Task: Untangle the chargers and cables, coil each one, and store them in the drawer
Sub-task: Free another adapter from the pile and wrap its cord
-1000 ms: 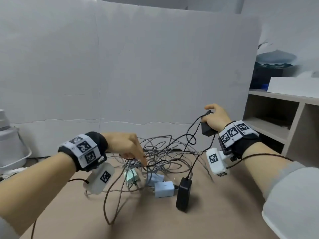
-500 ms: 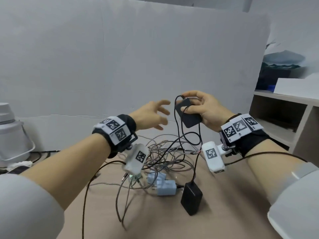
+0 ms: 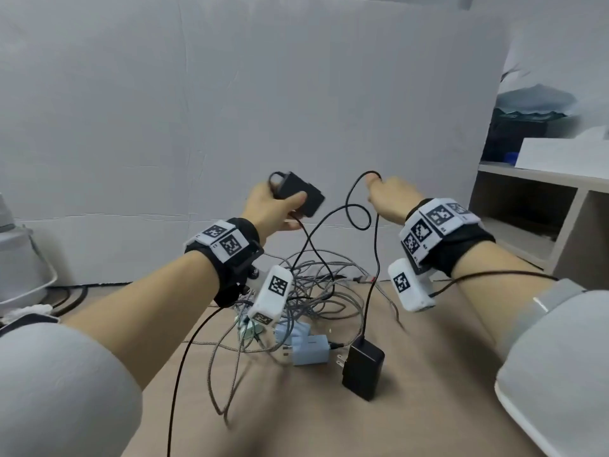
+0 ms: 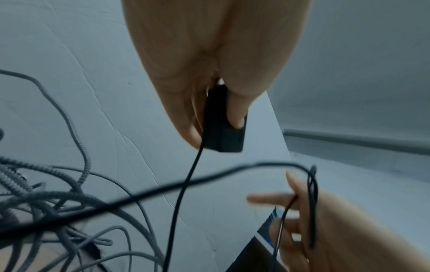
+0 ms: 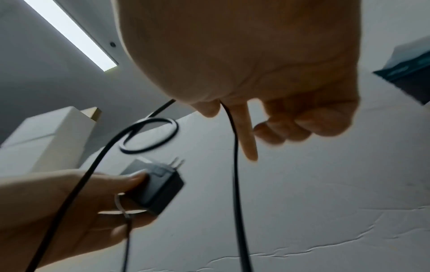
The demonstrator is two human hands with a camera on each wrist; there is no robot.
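My left hand (image 3: 275,206) is raised above the table and grips a small black charger (image 3: 298,194); its prongs (image 5: 177,162) show in the right wrist view. The charger's thin black cable (image 3: 357,222) loops across to my right hand (image 3: 392,196), which holds it between thumb and forefinger (image 5: 246,132). The cable then drops toward the table. Below lies a tangle of grey braided cables (image 3: 316,285) with two pale blue chargers (image 3: 309,351), a mint one (image 3: 250,328) and a black adapter (image 3: 362,371). No drawer is in view.
An open shelf unit (image 3: 540,206) stands at the right with a white box (image 3: 560,153) on top. A white appliance (image 3: 19,268) sits at the far left. A white backdrop board (image 3: 230,110) closes off the back of the brown table (image 3: 329,423).
The black charger passed from my right hand to my left. My right hand moved right and now holds the charger's cable. My left hand rose from the tangle.
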